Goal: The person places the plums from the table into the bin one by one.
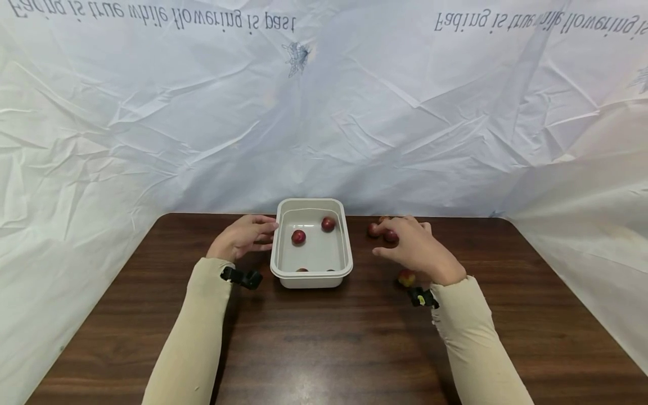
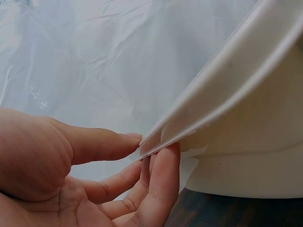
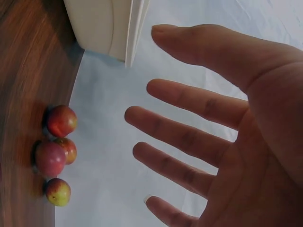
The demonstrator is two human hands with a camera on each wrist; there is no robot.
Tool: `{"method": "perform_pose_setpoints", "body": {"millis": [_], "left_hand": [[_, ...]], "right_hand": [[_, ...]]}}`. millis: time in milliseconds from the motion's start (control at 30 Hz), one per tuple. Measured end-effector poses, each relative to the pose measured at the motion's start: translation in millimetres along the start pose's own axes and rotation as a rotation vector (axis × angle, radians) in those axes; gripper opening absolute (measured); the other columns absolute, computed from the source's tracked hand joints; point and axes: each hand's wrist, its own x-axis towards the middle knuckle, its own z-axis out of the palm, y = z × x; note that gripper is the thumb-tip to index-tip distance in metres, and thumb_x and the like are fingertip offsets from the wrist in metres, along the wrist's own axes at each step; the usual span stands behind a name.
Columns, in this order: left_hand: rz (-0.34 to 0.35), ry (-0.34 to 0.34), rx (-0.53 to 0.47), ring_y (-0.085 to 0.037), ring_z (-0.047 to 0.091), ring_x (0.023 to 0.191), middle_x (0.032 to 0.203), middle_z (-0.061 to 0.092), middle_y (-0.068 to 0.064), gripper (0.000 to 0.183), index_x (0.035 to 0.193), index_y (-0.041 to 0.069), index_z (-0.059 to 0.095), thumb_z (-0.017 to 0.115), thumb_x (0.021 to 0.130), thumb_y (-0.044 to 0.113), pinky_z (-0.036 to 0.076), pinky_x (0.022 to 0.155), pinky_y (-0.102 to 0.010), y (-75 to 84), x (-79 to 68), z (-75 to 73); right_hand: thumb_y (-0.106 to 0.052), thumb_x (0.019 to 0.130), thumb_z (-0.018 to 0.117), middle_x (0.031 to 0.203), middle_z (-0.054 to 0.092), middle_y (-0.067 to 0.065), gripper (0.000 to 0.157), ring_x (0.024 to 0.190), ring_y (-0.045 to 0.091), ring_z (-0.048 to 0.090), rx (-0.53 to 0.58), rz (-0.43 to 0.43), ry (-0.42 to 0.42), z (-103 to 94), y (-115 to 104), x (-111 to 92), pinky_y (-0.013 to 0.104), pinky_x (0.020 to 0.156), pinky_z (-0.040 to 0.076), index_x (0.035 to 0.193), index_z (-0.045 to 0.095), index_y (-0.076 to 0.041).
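**Right hand hovers by the loose fruits, left hand holds the tub**

The light-coloured tub (image 1: 311, 281) stands upright on the tabletop (image 1: 329, 349), close to its far edge and about midway between the left and right edges. The left hand (image 1: 248, 233) is clamped on the left side of the tub: in the left wrist view, the thumb lies over the rim (image 2: 227, 80) and the fingers are bent under it. Inside the tub lie a red fruit (image 1: 298, 237) and, nearer to the far right corner, a second red fruit (image 1: 328, 224). Behind the near wall only the tops of two more things show, most probably also fruits.

The right hand (image 1: 417, 244) holds nothing; its thumb and fingers are spread apart. It is near a group to the right of the tub, by the far edge of the tabletop: a left fruit (image 1: 373, 230), a middle fruit (image 1: 390, 235) and a partly covered orange fruit (image 1: 385, 219). A yellow-red fruit (image 1: 406, 278) lies nearer to the near edge, beside the right wrist.

The step in hand seems to be the picking of one more fruit for the tub. The next move probably calls for closing the right thumb and fingers around one fruit without pushing its neighbours, because such round fruits may roll easily.
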Motion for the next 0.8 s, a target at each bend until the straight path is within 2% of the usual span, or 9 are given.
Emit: {"method": "perform_pose_setpoints", "body": {"millis": [133, 267, 433, 633, 800], "left_hand": [[0.000, 0.003, 0.003, -0.009, 0.066, 0.092, 0.121, 0.063, -0.010, 0.046, 0.146, -0.003, 0.045, 0.055, 0.107, 0.019, 0.061, 0.084, -0.028, 0.2, 0.0, -0.2], [0.004, -0.002, 0.002, -0.010, 0.065, 0.093, 0.118, 0.063, -0.009, 0.048, 0.147, -0.005, 0.044, 0.055, 0.107, 0.019, 0.061, 0.084, -0.027, -0.4, 0.4, -0.3], [0.002, -0.003, 0.001, -0.010, 0.065, 0.093, 0.124, 0.062, -0.013, 0.048, 0.147, -0.005, 0.044, 0.055, 0.107, 0.019, 0.061, 0.085, -0.028, -1.1, 0.1, 0.4], [0.009, 0.000, 0.013, -0.011, 0.066, 0.096, 0.129, 0.061, -0.016, 0.047, 0.146, -0.005, 0.045, 0.055, 0.107, 0.019, 0.061, 0.086, -0.029, -0.5, -1.8, 1.5], [0.006, 0.005, 0.013, -0.012, 0.066, 0.096, 0.133, 0.059, -0.019, 0.047, 0.146, -0.005, 0.044, 0.055, 0.107, 0.019, 0.061, 0.086, -0.029, -1.9, -1.8, 1.5]], "right_hand": [[-0.035, 0.091, 0.078, 0.151, 0.054, 0.014, 0.042, 0.136, 0.039, 0.046, -0.029, 0.031, -0.015, -1.4, 4.6, 0.9, 0.056, 0.095, 0.031, 0.129, 0.069, -0.018], [-0.035, 0.090, 0.079, 0.138, 0.064, 0.010, 0.042, 0.130, 0.036, 0.054, -0.052, 0.041, -0.006, -1.8, 9.2, 1.9, 0.055, 0.091, 0.034, 0.127, 0.070, -0.019], [-0.034, 0.091, 0.078, 0.127, 0.069, 0.009, 0.039, 0.124, 0.037, 0.052, -0.061, 0.072, -0.031, -2.8, 15.5, 0.2, 0.056, 0.091, 0.032, 0.124, 0.070, -0.015], [-0.033, 0.093, 0.076, 0.130, 0.067, 0.013, 0.039, 0.126, 0.041, 0.049, -0.066, 0.088, -0.081, -3.6, 21.3, -2.4, 0.061, 0.092, 0.031, 0.124, 0.068, -0.010], [-0.038, 0.094, 0.074, 0.135, 0.064, 0.015, 0.050, 0.128, 0.042, 0.050, -0.072, 0.127, -0.148, -3.2, 27.1, -1.8, 0.064, 0.094, 0.033, 0.133, 0.064, -0.008]]}}
